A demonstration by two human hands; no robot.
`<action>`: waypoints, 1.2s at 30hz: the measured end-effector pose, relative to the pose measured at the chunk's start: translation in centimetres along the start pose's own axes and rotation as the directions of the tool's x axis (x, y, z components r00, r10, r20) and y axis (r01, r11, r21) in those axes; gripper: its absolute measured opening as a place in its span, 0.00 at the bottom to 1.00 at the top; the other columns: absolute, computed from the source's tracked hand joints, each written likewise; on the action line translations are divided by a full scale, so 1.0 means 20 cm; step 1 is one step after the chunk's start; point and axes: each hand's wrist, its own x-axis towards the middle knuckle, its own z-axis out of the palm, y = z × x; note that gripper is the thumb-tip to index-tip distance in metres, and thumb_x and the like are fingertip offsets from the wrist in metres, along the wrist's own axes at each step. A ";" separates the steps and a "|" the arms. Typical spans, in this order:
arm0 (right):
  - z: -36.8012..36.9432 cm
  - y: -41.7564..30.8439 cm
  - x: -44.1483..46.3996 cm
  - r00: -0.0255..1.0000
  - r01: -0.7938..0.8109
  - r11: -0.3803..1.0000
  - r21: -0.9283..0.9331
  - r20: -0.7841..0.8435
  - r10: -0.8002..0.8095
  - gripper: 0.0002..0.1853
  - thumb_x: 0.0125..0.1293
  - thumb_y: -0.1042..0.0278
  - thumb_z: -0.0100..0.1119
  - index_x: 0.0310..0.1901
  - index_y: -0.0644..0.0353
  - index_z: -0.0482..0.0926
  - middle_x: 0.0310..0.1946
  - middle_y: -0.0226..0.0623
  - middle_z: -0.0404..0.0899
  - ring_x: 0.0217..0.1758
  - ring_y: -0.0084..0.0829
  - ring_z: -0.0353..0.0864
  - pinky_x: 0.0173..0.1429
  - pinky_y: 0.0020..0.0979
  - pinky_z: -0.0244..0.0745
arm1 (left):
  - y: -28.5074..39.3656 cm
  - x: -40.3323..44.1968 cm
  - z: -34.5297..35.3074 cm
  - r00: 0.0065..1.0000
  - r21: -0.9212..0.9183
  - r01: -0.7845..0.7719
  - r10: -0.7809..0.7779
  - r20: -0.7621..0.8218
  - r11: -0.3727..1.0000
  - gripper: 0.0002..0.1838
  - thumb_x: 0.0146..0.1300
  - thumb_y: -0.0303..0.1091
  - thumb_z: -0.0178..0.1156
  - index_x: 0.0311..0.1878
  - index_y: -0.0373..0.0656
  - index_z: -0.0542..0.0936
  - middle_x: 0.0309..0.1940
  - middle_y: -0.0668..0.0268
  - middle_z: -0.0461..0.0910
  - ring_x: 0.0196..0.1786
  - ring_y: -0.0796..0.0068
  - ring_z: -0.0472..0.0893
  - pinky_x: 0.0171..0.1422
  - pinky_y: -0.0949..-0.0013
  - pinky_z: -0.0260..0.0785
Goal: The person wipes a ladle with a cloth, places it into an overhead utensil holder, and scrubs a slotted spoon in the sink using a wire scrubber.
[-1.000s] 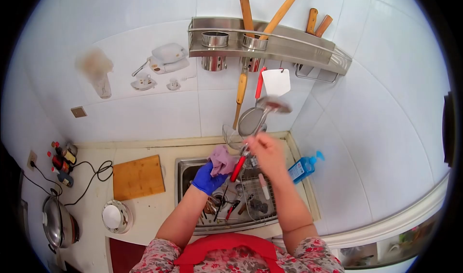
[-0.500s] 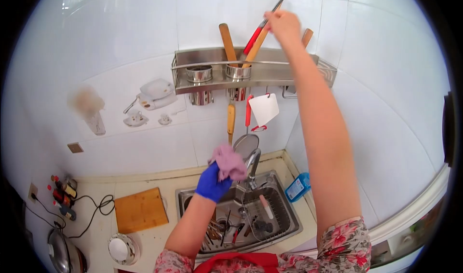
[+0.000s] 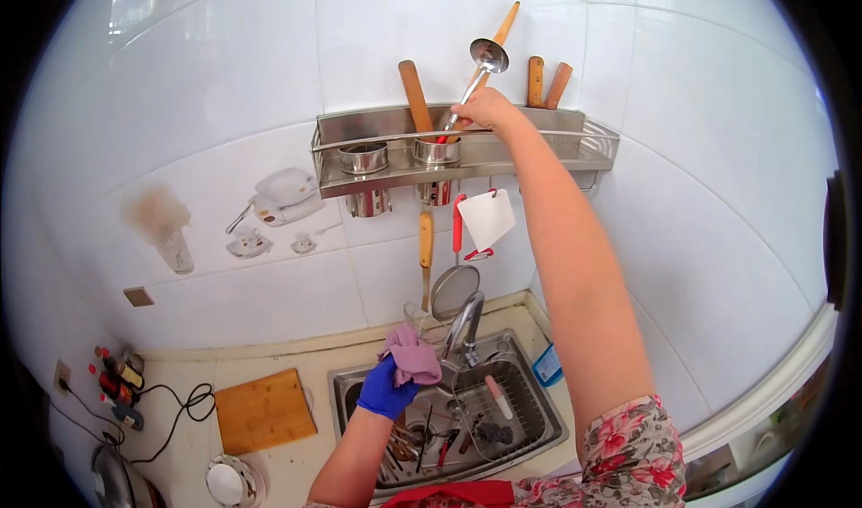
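A ladle (image 3: 488, 55) is held bowl-up by my right hand (image 3: 485, 110), whose bare fingers are closed on its metal shaft. Its red handle end is down inside the right metal holder (image 3: 437, 150) on the wall shelf, beside two wooden-handled tools. My left hand (image 3: 387, 389), in a blue glove, is closed on a crumpled purple cloth (image 3: 411, 355) over the left part of the sink, left of the faucet (image 3: 468, 321).
The sink (image 3: 530, 364) holds utensils and a wire basket. A metal shelf (image 3: 539, 153) with an empty holder (image 3: 365, 158) spans the wall; a strainer (image 3: 455, 291) hangs below. Cutting board (image 3: 265, 411), bowls (image 3: 230, 482) and bottles (image 3: 118, 389) stand left; a blue bottle (image 3: 548, 365) stands right.
My right hand has raised the ladle from above the sink to the shelf, then lowered its handle into the holder. My left hand keeps the cloth, now slightly lower. The view has tilted upward.
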 end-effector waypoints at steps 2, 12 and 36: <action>-0.01 0.02 0.01 0.998 0.056 0.991 -0.123 0.050 -0.050 0.13 0.54 0.62 0.61 0.25 0.65 0.79 0.20 0.34 0.77 0.23 0.24 0.72 0.33 0.25 0.69 | 0.00 0.01 -0.05 0.999 -0.010 0.035 -0.035 0.030 0.999 0.12 0.61 0.28 0.48 0.48 0.43 0.69 0.42 0.62 0.74 0.45 0.68 0.75 0.49 0.66 0.71; -0.12 -0.09 -0.03 0.980 0.103 0.936 -0.336 0.194 -0.039 0.16 0.54 0.52 0.61 0.32 0.59 0.82 0.26 0.37 0.77 0.33 0.30 0.73 0.41 0.32 0.68 | 0.01 -0.03 -0.04 0.999 0.024 0.044 -0.045 0.021 0.999 0.12 0.60 0.28 0.49 0.47 0.41 0.68 0.41 0.62 0.74 0.44 0.68 0.75 0.51 0.65 0.69; -0.11 0.11 -0.09 0.978 -0.083 0.965 0.247 -0.165 0.127 0.15 0.45 0.59 0.67 0.19 0.64 0.78 0.15 0.33 0.74 0.19 0.24 0.70 0.25 0.27 0.66 | -0.02 -0.11 0.06 0.988 0.060 0.015 -0.006 -0.152 0.998 0.08 0.59 0.25 0.48 0.42 0.41 0.70 0.31 0.64 0.75 0.36 0.73 0.76 0.44 0.69 0.71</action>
